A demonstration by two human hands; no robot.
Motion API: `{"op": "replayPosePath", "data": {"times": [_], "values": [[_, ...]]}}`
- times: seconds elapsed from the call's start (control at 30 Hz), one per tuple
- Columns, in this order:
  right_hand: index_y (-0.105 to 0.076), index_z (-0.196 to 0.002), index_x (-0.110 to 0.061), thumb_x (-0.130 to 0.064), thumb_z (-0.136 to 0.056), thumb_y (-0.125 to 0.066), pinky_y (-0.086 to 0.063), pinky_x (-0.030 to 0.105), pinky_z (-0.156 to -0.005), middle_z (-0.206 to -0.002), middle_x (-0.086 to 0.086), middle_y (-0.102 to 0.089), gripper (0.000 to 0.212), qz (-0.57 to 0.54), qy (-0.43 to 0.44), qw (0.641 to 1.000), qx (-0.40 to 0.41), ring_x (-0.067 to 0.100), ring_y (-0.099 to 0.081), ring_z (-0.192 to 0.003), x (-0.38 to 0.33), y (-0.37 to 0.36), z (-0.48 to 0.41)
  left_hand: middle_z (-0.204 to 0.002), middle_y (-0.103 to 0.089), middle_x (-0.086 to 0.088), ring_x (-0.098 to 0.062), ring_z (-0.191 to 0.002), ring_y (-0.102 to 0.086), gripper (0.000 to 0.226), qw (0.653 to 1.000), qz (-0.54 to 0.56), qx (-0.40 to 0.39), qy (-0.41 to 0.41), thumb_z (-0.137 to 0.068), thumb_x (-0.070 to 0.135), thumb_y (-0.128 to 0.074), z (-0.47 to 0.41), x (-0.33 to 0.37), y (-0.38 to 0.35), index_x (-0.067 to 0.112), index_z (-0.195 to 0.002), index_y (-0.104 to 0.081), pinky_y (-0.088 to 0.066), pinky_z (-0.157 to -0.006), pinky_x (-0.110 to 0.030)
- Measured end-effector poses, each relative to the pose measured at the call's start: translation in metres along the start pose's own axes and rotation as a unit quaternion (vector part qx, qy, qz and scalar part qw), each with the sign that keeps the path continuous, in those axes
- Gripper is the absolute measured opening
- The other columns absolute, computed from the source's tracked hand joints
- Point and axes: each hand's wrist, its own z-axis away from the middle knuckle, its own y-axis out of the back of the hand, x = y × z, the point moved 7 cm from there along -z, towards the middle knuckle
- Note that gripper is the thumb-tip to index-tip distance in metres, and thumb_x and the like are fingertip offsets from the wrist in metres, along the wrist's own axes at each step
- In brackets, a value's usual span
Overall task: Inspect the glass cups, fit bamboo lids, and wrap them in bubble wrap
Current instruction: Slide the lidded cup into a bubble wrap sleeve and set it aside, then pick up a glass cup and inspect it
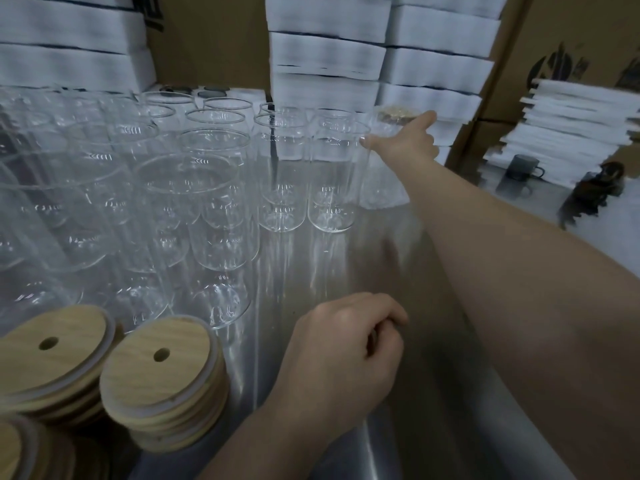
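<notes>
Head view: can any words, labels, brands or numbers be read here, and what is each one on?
No text can be read.
Right box: dark printed logo, too blurred to read.
Back box: dark print at its left edge, partly hidden and blurred.
Lids, cups, mug, foam stacks: no print visible.
</notes>
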Motion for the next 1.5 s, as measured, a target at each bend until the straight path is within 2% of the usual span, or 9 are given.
{"op": "replayPosePath", "data": {"times": [0.13,0.23,0.37,0.53,0.77,1.0,1.13,1.27,1.5], "values": [[-0.008,-0.149,-0.020,-0.037,-0.077,-0.077,-0.039,0.040,-0.095,-0.148,0.015,-0.022,0.102,-0.031,-0.031,0.999,-0.009,0.033,-0.027,-0.134,-0.009,0.010,0.013,-0.080,-0.064,0.013,-0.006,-0.065,-0.058,0.017,1.000,-0.002,-0.004,0.018,-0.080,0.020,-0.052,0.000,-0.002,0.000,0.028,-0.091,-0.063,-0.049,-0.062,-0.030],[-0.028,-0.145,-0.024,-0.023,-0.088,-0.060,-0.040,0.038,-0.099,-0.144,0.009,-0.030,0.066,-0.106,0.069,0.983,0.130,0.026,-0.033,-0.130,-0.029,0.042,0.037,-0.079,-0.064,0.015,-0.005,-0.064,-0.057,0.018,1.000,-0.001,-0.008,0.029,-0.080,0.018,-0.052,0.000,-0.002,0.001,0.026,-0.084,-0.068,-0.048,-0.062,-0.027],[-0.063,-0.096,-0.018,-0.034,-0.087,-0.053,-0.044,0.029,-0.084,-0.106,0.004,-0.061,0.021,-0.130,0.234,0.953,0.142,0.016,-0.055,-0.096,-0.052,0.050,0.083,-0.074,-0.064,0.016,-0.006,-0.064,-0.058,0.020,0.998,0.010,0.001,0.056,-0.079,0.020,-0.050,-0.001,-0.004,0.003,0.025,-0.083,-0.069,-0.050,-0.065,-0.029],[-0.064,-0.097,-0.018,-0.040,-0.082,-0.070,-0.033,0.014,-0.075,-0.117,0.003,-0.056,0.027,-0.024,0.254,0.966,-0.046,0.008,-0.047,-0.090,-0.042,0.002,0.105,-0.072,-0.068,0.013,-0.012,-0.069,-0.064,0.023,0.995,0.015,0.033,0.089,-0.077,0.022,-0.047,-0.002,-0.011,0.009,0.028,-0.085,-0.069,-0.053,-0.069,-0.037],[-0.054,-0.083,-0.018,-0.023,-0.078,-0.076,-0.033,0.002,-0.070,-0.116,0.005,-0.050,0.023,-0.101,0.231,0.968,0.001,-0.014,-0.045,-0.090,-0.028,0.033,0.131,-0.112,-0.061,0.001,-0.015,-0.095,-0.057,0.046,0.989,0.001,0.120,0.084,-0.075,0.012,-0.045,-0.004,-0.011,0.021,0.016,-0.117,-0.064,-0.049,-0.085,-0.040],[-0.053,-0.089,-0.027,-0.026,-0.073,-0.085,-0.042,0.012,-0.086,-0.110,-0.003,-0.043,0.036,-0.210,0.248,0.944,0.052,0.014,-0.054,-0.102,-0.013,0.087,0.200,-0.160,-0.017,-0.008,-0.018,-0.149,-0.014,0.088,0.990,-0.015,0.121,0.073,-0.077,0.029,-0.062,-0.005,-0.009,0.021,0.025,-0.151,-0.016,-0.011,-0.119,-0.027],[-0.049,-0.095,-0.041,-0.032,-0.073,-0.085,-0.047,0.019,-0.080,-0.113,-0.010,-0.046,0.043,-0.263,0.251,0.930,0.055,0.011,-0.054,-0.100,0.003,0.096,0.229,-0.159,-0.017,0.006,-0.009,-0.149,-0.014,0.100,0.993,0.020,0.100,0.060,-0.073,0.052,-0.070,-0.006,-0.010,0.016,0.045,-0.145,-0.001,-0.017,-0.120,-0.032],[-0.047,-0.116,-0.037,-0.036,-0.075,-0.080,-0.050,0.022,-0.083,-0.121,-0.003,-0.049,0.053,-0.290,0.254,0.923,0.000,0.009,-0.054,-0.105,0.008,0.089,0.231,-0.148,-0.039,0.011,0.000,-0.132,-0.042,0.108,0.985,0.119,0.087,0.094,-0.070,0.036,-0.084,-0.006,-0.019,0.011,0.045,-0.150,-0.013,-0.038,-0.106,-0.023],[-0.048,-0.136,-0.024,-0.049,-0.082,-0.067,-0.054,0.028,-0.089,-0.128,0.008,-0.059,0.063,-0.370,0.080,0.887,-0.264,0.019,-0.064,-0.110,0.029,0.043,0.213,-0.138,-0.049,0.006,-0.005,-0.119,-0.057,0.096,0.957,0.217,0.143,0.131,-0.070,0.035,-0.074,-0.004,-0.023,0.020,0.042,-0.146,-0.017,-0.051,-0.098,-0.027]]}}
